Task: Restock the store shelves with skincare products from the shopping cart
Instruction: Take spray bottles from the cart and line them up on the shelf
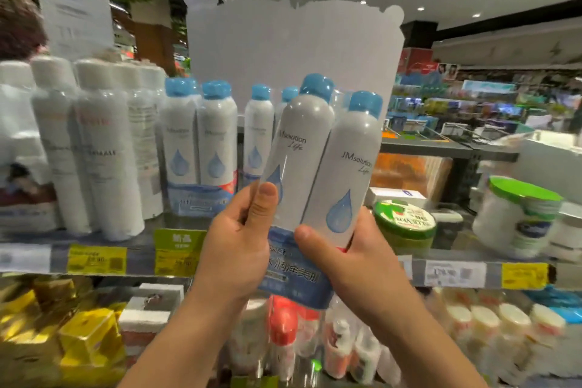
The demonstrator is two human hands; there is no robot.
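tall white cylindrical bottles with white caps (94, 148) are standing at the shelf's (141, 242) left end, blurred. beside them, smooth white spray bottles with glossy blue caps (201, 142) are sitting in a printed sleeve. the left hand (239, 249) and right hand (343, 258) are both curling around a twin pack of the same bottles (318, 167), thumbs pressing its front, lifting it tilted before the shelf. right of it, a squat green-lidded jar (406, 224) is resting.
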